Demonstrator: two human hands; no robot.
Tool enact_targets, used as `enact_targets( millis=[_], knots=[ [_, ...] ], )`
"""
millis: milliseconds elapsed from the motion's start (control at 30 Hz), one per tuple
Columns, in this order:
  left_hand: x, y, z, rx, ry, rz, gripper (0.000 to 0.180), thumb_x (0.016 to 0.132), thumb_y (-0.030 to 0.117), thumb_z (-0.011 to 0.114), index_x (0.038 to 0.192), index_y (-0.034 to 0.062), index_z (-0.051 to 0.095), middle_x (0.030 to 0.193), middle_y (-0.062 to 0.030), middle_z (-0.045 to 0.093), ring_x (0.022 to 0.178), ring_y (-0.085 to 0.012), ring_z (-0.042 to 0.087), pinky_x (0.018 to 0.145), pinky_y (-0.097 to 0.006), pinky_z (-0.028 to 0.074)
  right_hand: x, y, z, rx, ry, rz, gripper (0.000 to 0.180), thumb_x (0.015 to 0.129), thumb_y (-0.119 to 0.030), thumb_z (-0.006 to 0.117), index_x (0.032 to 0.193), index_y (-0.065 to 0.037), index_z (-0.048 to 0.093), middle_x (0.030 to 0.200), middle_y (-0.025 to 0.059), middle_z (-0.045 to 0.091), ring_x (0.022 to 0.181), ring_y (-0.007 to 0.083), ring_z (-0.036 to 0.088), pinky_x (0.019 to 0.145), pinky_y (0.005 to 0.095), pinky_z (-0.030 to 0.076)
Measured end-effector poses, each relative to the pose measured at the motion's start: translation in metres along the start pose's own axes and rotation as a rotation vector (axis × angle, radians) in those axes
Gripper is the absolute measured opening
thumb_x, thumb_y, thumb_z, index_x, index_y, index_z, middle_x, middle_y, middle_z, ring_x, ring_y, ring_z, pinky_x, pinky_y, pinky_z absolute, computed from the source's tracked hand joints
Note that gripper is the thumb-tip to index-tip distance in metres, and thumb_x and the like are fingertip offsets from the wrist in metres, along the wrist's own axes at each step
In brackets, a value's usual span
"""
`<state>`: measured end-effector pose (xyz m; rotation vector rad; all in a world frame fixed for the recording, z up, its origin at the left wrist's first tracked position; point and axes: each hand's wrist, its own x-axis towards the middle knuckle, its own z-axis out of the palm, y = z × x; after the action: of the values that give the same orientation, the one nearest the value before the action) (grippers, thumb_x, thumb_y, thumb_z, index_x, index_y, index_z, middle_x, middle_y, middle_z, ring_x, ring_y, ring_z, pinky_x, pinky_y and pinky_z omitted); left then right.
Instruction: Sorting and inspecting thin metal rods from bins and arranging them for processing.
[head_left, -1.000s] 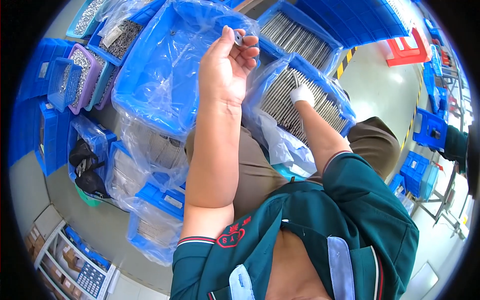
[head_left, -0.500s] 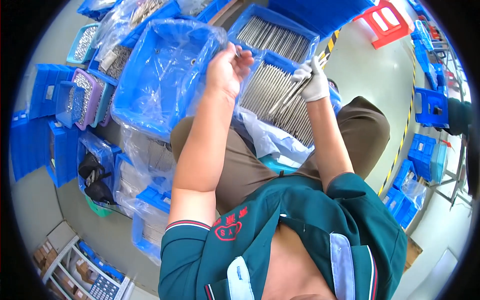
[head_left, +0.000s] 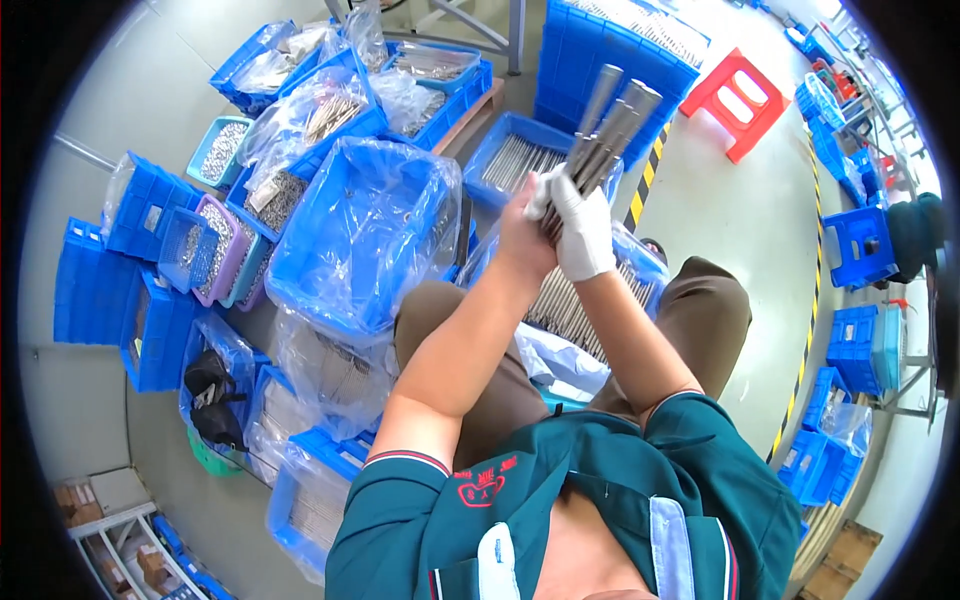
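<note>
A bundle of metal rods is clamped between the gloved right hand and bare left hand, long axis pointing far and rightward.

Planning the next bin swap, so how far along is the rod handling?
Done: the plastic-lined blue bin at the left looks mostly empty. In hand: the gloved right hand and bare left hand grip a bundle of metal rods. Left: many rods remain in the bin below.
</note>
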<state>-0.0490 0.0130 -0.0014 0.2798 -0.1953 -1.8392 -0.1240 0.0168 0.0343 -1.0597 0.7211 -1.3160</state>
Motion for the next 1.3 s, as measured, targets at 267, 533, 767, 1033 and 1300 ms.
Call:
enact_targets(
  millis=[267, 533, 767, 1033, 1300],
  knots=[
    [0.012, 0.005, -0.017, -0.033, 0.138, 0.045, 0.03, 0.096, 0.029, 0.041, 0.097, 0.0034, 0.055, 0.094, -0.0118, 0.062, 0.088, -0.0241, 0.06, 0.083, -0.037, 0.047, -0.007, -0.023, -0.019, 0.048, -0.043, 0.359, 0.015, 0.089, -0.02, 0.056, 0.084, -0.009, 0.047, 0.057, -0.0005, 0.044, 0.039, 0.0085, 0.037, 0.035, 0.0223, 0.027],
    [0.009, 0.041, -0.014, 0.149, 0.415, 0.093, 0.011, 0.082, 0.003, 0.046, 0.089, 0.0001, 0.054, 0.075, -0.0119, 0.059, 0.063, -0.0221, 0.056, 0.056, -0.033, 0.047, -0.024, -0.027, -0.097, 0.102, -0.427, 0.636, 0.028, 0.088, -0.033, 0.06, 0.084, -0.009, 0.046, 0.058, -0.0012, 0.043, 0.041, 0.007, 0.039, 0.037, 0.0213, 0.028],
    [0.001, 0.031, 0.014, 0.432, 0.341, -0.088, 0.017, 0.086, 0.013, 0.052, 0.093, -0.0005, 0.058, 0.068, -0.0022, 0.048, 0.053, -0.0102, 0.039, 0.043, -0.022, 0.028, -0.035, -0.02, -0.128, 0.213, -0.395, 0.767, 0.032, 0.089, -0.036, 0.057, 0.102, -0.006, 0.054, 0.063, -0.0015, 0.048, 0.044, 0.0052, 0.039, 0.038, 0.0194, 0.027],
    [0.006, 0.022, 0.009, 0.508, 0.236, -0.113, 0.045, 0.094, 0.042, 0.044, 0.098, 0.0004, 0.06, 0.067, -0.0035, 0.052, 0.053, -0.0093, 0.038, 0.044, -0.022, 0.029, -0.04, -0.023, -0.129, 0.164, -0.304, 0.722, 0.029, 0.089, -0.032, 0.058, 0.102, -0.006, 0.055, 0.063, -0.0021, 0.049, 0.043, 0.0046, 0.039, 0.038, 0.0188, 0.027],
    [0.0, 0.019, 0.01, 0.542, 0.155, -0.085, 0.047, 0.094, 0.043, 0.043, 0.098, -0.0009, 0.06, 0.066, -0.0035, 0.051, 0.053, -0.0085, 0.039, 0.043, -0.021, 0.028, -0.041, -0.022, -0.127, 0.057, -0.262, 0.652, 0.021, 0.089, -0.025, 0.059, 0.095, -0.006, 0.051, 0.061, -0.0014, 0.048, 0.042, 0.0053, 0.041, 0.037, 0.0197, 0.029]
  ],
)
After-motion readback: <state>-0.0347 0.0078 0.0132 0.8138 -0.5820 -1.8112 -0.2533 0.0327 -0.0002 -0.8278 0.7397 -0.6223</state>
